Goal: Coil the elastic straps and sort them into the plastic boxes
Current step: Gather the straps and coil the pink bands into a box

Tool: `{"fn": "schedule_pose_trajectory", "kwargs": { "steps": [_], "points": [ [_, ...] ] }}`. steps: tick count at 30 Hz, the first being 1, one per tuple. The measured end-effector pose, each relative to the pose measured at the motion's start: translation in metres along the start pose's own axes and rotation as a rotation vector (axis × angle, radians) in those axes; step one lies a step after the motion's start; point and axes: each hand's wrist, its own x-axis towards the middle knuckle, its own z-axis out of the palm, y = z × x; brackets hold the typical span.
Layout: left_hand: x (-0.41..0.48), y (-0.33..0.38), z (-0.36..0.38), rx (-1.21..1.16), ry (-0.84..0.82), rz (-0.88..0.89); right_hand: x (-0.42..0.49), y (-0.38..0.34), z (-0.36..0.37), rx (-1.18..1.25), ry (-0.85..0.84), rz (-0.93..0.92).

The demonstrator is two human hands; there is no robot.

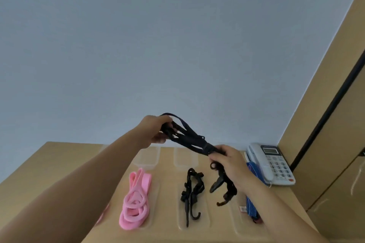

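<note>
I hold a black elastic strap [189, 138] in the air above the table, folded into several loops. My left hand [156, 131] grips the far end of the bundle. My right hand [227, 161] pinches the near end, and black hooks [219, 183] dangle below it. On the table, a coiled pink strap [134, 201] lies in a clear plastic box [153, 221], a black hooked strap [192, 189] lies in another box [205, 221], and a blue striped strap [253, 203] lies at the right, partly behind my right arm.
Two clear boxes [148, 159] [182, 157] stand at the back of the wooden table [49, 163]. A white desk telephone [276, 163] sits at the back right. A brown cabinet [325, 124] stands to the right, a pale wall behind.
</note>
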Motion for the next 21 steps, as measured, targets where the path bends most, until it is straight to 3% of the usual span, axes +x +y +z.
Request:
{"fn": "schedule_pose_trajectory", "kwargs": {
  "steps": [3,5,9,10,12,16,19,21],
  "points": [
    [0.003,-0.023,-0.017,0.319,0.015,-0.097,0.011,-0.017,-0.002,-0.099,0.078,-0.061],
    [0.001,-0.029,-0.024,0.494,-0.008,-0.040,0.018,-0.028,0.000,-0.297,0.039,-0.083],
    [-0.022,-0.019,-0.009,0.460,-0.367,0.263,0.026,-0.047,0.012,-0.432,-0.035,-0.117],
    [-0.027,-0.021,0.002,0.453,-0.435,0.304,0.026,-0.052,0.016,-0.404,-0.050,-0.130],
    [-0.034,-0.030,0.025,0.389,-0.420,0.362,0.028,-0.057,0.025,-0.302,-0.006,-0.167],
    [-0.037,-0.052,0.057,-0.083,-0.319,0.267,0.031,-0.053,0.040,0.117,0.168,-0.058],
    [-0.037,-0.067,0.072,-0.060,-0.429,0.286,0.033,-0.042,0.045,0.391,0.148,0.165],
    [-0.033,-0.079,0.080,-0.013,-0.400,0.272,0.036,-0.033,0.040,0.457,0.076,0.200]
  ]
}}
